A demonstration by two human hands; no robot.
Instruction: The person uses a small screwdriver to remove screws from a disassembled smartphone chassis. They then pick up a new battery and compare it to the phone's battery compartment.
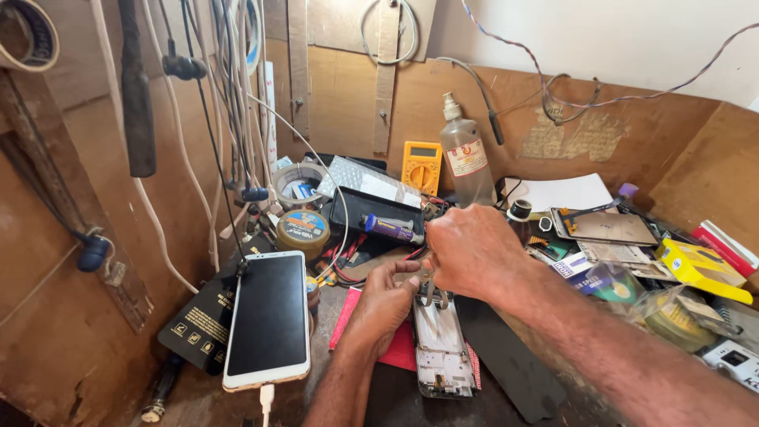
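While both hands work | 1 opened phone frame (441, 348) | 1 white phone (267, 320)

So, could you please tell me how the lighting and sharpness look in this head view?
Head view: even, soft daylight, sharp across the bench; the white phone screen is dark with slight sheen; the right hand shades the opened phone frame; edges show wide-angle stretching.

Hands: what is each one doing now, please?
Left hand: steadies the opened phone frame.
Right hand: closed on metal tweezers over it.
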